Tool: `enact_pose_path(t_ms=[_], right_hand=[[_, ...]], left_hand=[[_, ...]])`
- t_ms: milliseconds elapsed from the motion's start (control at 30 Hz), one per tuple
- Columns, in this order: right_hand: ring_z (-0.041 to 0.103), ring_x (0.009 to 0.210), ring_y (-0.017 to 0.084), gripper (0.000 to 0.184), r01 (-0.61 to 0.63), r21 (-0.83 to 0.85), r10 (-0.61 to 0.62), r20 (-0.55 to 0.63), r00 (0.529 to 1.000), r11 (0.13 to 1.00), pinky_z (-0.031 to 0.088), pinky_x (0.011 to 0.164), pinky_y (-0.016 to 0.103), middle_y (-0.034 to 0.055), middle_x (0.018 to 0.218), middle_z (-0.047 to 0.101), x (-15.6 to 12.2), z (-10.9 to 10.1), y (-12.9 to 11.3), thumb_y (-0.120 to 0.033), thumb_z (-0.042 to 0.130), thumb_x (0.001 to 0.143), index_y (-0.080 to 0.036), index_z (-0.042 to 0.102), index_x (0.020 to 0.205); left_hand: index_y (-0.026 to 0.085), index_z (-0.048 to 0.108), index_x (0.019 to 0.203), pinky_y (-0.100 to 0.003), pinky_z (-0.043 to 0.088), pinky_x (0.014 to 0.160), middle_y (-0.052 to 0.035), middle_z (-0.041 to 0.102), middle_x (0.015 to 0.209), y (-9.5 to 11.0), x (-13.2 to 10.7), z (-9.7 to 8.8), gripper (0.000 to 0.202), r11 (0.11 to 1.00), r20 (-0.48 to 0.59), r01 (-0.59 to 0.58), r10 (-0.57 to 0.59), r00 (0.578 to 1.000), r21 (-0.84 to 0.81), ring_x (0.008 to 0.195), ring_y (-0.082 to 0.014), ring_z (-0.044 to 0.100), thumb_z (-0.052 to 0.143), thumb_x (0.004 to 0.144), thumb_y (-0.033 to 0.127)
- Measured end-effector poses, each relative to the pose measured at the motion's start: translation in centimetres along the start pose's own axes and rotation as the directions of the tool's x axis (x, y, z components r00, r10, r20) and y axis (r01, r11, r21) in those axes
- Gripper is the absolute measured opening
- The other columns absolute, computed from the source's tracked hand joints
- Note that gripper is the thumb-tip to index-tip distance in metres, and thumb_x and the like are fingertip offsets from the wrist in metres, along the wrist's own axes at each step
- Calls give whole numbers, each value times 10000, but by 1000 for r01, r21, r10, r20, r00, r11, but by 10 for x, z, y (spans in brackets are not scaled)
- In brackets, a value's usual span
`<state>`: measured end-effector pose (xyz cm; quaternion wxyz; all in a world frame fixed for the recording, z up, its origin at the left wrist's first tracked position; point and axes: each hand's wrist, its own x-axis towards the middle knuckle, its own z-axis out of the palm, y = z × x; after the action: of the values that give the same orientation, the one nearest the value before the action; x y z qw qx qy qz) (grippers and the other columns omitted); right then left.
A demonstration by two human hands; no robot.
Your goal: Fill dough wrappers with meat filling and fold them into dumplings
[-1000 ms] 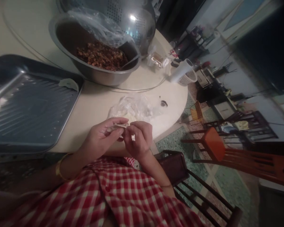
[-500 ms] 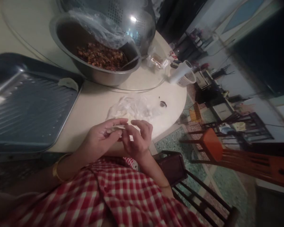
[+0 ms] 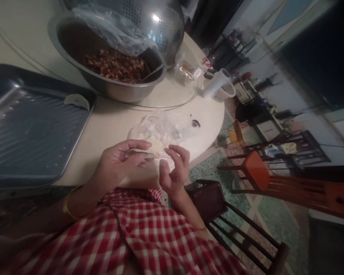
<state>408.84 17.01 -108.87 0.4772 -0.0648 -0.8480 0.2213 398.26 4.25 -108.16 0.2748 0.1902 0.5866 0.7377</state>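
- Since the frame half a second ago, the right hand (image 3: 176, 173) has come off the folded dough piece (image 3: 147, 156), toward 3 o'clock; the bowl and tray sit slightly farther left in my view.
- Far left, at 10 o'clock from the left hand (image 3: 113, 162), I see the metal tray (image 3: 40, 141); one pale crescent (image 3: 77, 101) lies near its right edge.
- At 12 o'clock, the steel bowl (image 3: 123, 91) holds a brown chopped mixture (image 3: 119, 67).
- My left thumb and fingers are clamped on the folded dough piece, above the near table edge. I judge it light, soft and easily dented, perhaps tacky; I'd hold it by the folded rim, lightly, sparing the middle.
- Just beyond it, toward 1 o'clock, a pale dough round (image 3: 154, 147) lies by a crumpled clear bag (image 3: 166, 126).
- Rightmost, my right thumb and forefinger stand apart, with nothing visible between them.
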Motion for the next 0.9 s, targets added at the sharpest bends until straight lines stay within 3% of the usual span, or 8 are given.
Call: enact_pose_path(t_ms=[167, 267, 333, 500, 633, 900], right_hand=[[624, 933, 188, 109, -218, 144, 211, 61, 976, 965, 552, 806, 373, 66, 966, 634, -1, 0, 0, -224, 547, 886, -221, 644, 935], [635, 910, 178, 96, -301, 202, 284, 107, 953, 932, 552, 803, 365, 59, 936, 650, 2, 1, -2, -238, 551, 887, -217, 642, 862], [637, 899, 172, 99, -326, 224, 307, 113, 945, 918, 550, 798, 360, 54, 921, 654, 3, 2, -3, -232, 553, 886, -219, 641, 842], [635, 903, 170, 97, -344, 258, 322, 126, 939, 903, 541, 799, 353, 52, 920, 659, 3, 2, -4, -218, 565, 878, -222, 652, 837], [631, 907, 169, 80, -366, 260, 341, 139, 930, 893, 533, 814, 351, 49, 918, 665, 3, 1, -3, -218, 586, 858, -223, 663, 838], [634, 884, 155, 108, -514, 291, 448, 267, 853, 807, 511, 846, 336, 33, 878, 680, 9, -2, 6, -239, 616, 823, -212, 641, 721]], left_hand=[[223, 696, 828, -207, 612, 651, -20, 727, 1006, -3, 1, 4, 75, 994, -2, -94, 94, 996, 54, 798, -139, 707, 707, 756, 205], [232, 690, 834, -191, 605, 701, -9, 713, 997, -3, 1, 4, 85, 975, 36, -186, 183, 982, 125, 919, -146, 691, 685, 774, 172], [239, 688, 870, -171, 590, 740, -2, 703, 992, -4, 1, 4, 111, 950, 84, -251, 239, 967, 184, 976, -138, 675, 675, 790, 164], [238, 682, 952, -165, 571, 761, 2, 687, 974, -4, 2, 5, 149, 902, 148, -327, 296, 944, 281, 915, -112, 671, 661, 818, 177], [215, 694, 902, -194, 569, 715, -17, 680, 939, -3, 4, 4, 94, 877, 171, -358, 318, 932, 320, 887, -136, 668, 663, 817, 190], [228, 694, 876, -173, 526, 673, -14, 666, 954, -5, 4, 0, 98, 820, 261, -434, 357, 897, 372, 909, -130, 653, 636, 836, 159]])
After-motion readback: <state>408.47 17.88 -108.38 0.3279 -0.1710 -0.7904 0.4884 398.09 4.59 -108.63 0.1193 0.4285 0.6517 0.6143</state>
